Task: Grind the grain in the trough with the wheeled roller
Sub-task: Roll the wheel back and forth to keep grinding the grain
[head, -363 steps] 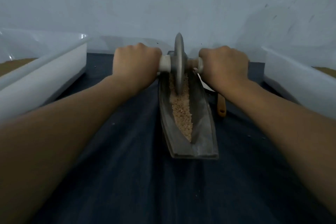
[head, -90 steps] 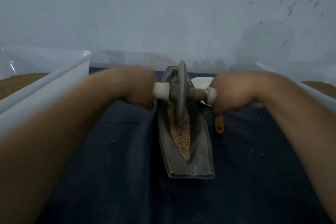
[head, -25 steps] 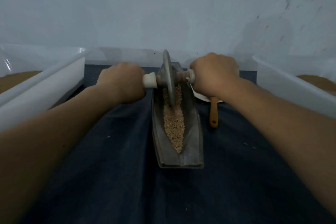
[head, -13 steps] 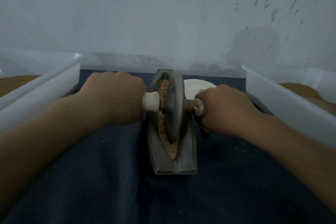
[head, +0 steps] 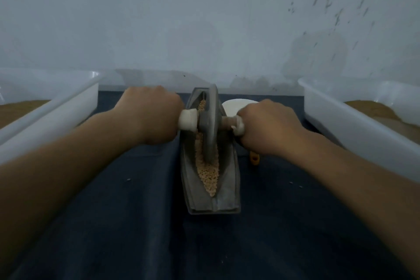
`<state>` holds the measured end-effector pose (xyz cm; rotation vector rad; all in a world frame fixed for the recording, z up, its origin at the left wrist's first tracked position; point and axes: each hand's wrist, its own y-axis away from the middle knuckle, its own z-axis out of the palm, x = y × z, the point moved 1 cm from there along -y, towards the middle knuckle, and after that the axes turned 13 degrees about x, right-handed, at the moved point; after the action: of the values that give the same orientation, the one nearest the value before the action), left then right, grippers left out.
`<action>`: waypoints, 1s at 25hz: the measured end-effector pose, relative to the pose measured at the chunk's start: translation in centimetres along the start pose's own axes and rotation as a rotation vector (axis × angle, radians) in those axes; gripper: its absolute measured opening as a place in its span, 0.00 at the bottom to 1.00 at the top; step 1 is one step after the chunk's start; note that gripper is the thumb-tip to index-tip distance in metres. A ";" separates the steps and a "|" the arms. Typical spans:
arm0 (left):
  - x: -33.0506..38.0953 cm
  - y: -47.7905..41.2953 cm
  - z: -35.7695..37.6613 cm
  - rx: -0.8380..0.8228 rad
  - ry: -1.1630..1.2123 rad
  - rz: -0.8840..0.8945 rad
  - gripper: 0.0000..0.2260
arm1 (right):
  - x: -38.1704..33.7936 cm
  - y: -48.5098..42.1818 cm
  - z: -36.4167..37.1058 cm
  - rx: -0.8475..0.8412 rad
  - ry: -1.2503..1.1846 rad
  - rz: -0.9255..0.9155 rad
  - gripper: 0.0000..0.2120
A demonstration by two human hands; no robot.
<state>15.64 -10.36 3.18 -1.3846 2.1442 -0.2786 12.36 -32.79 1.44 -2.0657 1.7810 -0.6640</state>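
**Both hands on the roller, wheel set in the trough**

My left hand (head: 151,115) is closed in a fist around the left handle of the roller (head: 211,120); only the white end collar of that handle shows, just inside my knuckles. My right hand (head: 268,128) is closed the same way around the right handle, with a short length of brown axle and a white collar visible between my fist and the wheel. Both forearms reach in from the near corners of the view.

The roller's grey wheel stands upright on its edge between my two fists, its lower rim down in the groove of the trough (head: 229,179). The wheel sits about midway along the trough's length, leaning very slightly to the left.

The trough is a long, narrow grey boat shape running away from me, with its blunt near end toward my body. The grain (head: 208,171) lies in the groove — a pale, coarse strip that tapers to a point at the near end and continues past the wheel toward the far end.

The trough rests on a dark blue cloth (head: 136,223). A few stray grains lie on the cloth on either side.

Just beyond my right hand is a white dish (head: 234,105), partly hidden. Below that wrist an orange handle tip (head: 254,159) shows — the rest is covered.

A white tub (head: 75,107) stands at the left and another white tub (head: 336,116) at the right, each holding brown material.
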 end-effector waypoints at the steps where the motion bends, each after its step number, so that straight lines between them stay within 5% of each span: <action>1: -0.2 1.4 -0.5 0.028 -0.009 0.019 0.06 | -0.2 1.3 -1.0 0.027 0.000 -0.018 0.13; 6: -0.8 3.6 -1.1 0.217 -0.116 0.113 0.10 | 0.3 4.0 -2.4 0.038 -0.043 -0.026 0.12; 14: 0.1 -2.7 3.0 0.149 -0.065 -0.105 0.05 | 0.0 -4.4 3.1 0.044 0.024 0.034 0.06; 17: 0.6 -0.3 1.7 0.189 -0.060 -0.091 0.03 | -0.4 -2.0 1.7 0.090 0.059 0.021 0.13; 22: -0.1 5.8 -1.6 0.323 -0.080 0.045 0.11 | 0.0 4.4 -3.2 0.250 0.068 -0.147 0.11; 25: -0.6 5.5 -1.0 0.326 -0.063 0.038 0.10 | 0.3 4.4 -3.2 0.187 0.080 -0.149 0.12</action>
<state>11.05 -7.54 1.64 -1.1495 1.9664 -0.5357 7.01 -33.63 1.87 -2.0832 1.5499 -0.9303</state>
